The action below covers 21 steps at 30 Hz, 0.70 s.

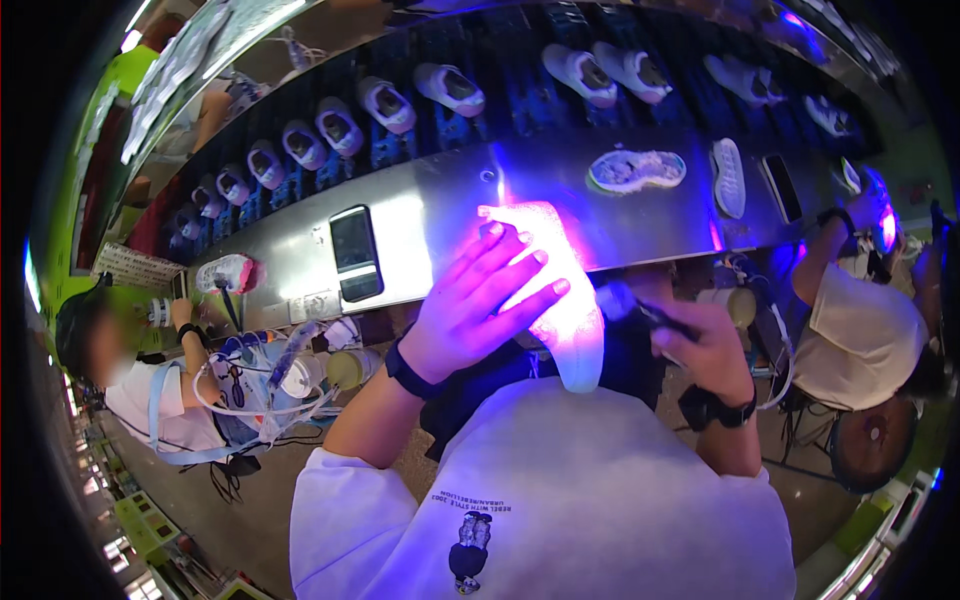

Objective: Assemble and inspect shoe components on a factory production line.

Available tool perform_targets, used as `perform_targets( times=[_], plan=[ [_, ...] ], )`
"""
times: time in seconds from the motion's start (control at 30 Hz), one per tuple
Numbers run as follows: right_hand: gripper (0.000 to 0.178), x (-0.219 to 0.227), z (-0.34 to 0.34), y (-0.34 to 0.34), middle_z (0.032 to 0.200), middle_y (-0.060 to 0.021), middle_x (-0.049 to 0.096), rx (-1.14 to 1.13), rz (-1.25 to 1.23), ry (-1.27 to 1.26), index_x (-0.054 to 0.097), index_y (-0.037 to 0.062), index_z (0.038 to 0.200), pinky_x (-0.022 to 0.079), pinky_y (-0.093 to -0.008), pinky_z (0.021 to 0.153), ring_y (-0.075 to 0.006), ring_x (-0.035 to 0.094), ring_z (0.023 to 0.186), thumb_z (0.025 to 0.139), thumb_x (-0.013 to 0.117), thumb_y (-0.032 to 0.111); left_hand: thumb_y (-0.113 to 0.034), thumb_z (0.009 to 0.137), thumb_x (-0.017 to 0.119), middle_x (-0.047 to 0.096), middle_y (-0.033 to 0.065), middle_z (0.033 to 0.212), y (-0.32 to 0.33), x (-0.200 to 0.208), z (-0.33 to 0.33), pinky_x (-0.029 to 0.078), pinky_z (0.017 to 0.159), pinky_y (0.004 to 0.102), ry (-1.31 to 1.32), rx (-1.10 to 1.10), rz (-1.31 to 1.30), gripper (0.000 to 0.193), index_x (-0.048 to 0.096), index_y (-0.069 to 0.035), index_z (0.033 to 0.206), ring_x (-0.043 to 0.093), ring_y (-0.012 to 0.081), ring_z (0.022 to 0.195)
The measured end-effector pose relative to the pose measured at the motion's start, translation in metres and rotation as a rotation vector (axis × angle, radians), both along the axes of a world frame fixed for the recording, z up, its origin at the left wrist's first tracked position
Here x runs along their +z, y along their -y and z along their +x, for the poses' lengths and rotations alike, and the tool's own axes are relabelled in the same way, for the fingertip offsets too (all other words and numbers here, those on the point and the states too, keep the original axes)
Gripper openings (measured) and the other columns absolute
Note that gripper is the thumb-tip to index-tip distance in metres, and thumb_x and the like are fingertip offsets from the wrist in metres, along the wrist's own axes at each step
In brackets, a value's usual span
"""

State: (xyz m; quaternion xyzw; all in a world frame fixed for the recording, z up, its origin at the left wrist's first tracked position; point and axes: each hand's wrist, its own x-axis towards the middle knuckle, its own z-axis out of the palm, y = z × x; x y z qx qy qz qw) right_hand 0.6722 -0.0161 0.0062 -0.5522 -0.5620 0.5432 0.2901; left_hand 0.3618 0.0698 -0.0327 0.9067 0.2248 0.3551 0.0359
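My left hand (462, 315) grips a shoe sole (574, 325), its fingers spread across the near-left side. The sole glows white and pink under a purple-blue light, so its surface detail is washed out. It is tilted, its narrow lower end toward my body. In my right hand (712, 350) is a brush (668, 321) with a dark handle, the fingers closed round it. The brush's pale head is close to the sole's right edge; whether they touch I cannot tell.
Beyond the metal bench (420, 190), several light shoes (386, 104) stand on a dark conveyor (510, 110). On the bench lie a white sole (637, 171), another sole (729, 178) and two phones (357, 253). Co-workers sit left (170, 400) and right (865, 335), near tubes and pots (350, 369).
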Motion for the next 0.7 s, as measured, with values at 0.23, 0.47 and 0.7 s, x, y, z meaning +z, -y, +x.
perform_targets(
  times=[0.23,0.47,0.7],
  plan=[
    [0.036,-0.013,0.010,-0.005,0.083,-0.0032,0.068,-0.022,0.023,-0.083,0.068,-0.0007,0.126,0.049,-0.0257,0.067,-0.0094,0.060,0.072,0.092,0.071,0.012,-0.017,0.079,0.073,0.066,0.0133,0.123,-0.004,-0.008,0.018,0.049,0.106,0.0533,0.022,0.074,-0.076,0.045,0.071,-0.017,0.124,0.064,0.0364,0.117],
    [0.034,-0.039,0.015,0.001,0.075,-0.0008,0.065,-0.031,-0.031,-0.150,0.069,-0.0015,0.122,0.047,-0.0263,0.068,-0.0087,0.059,0.072,0.093,0.070,0.016,0.011,0.062,0.069,0.066,0.0161,0.123,-0.001,-0.010,0.026,0.053,0.102,0.0493,0.052,0.201,-0.219,0.069,0.069,-0.013,0.127,0.065,0.0374,0.117],
    [0.030,-0.048,-0.007,0.024,0.082,-0.0010,0.064,-0.185,-0.117,-0.190,0.067,-0.0054,0.121,0.049,-0.0252,0.072,-0.0084,0.058,0.075,0.094,0.069,0.010,0.008,0.063,0.074,0.065,0.0152,0.121,0.007,-0.024,0.022,0.058,0.088,0.0399,0.074,0.344,-0.390,0.074,0.066,-0.015,0.133,0.067,0.0338,0.110]
  ],
)
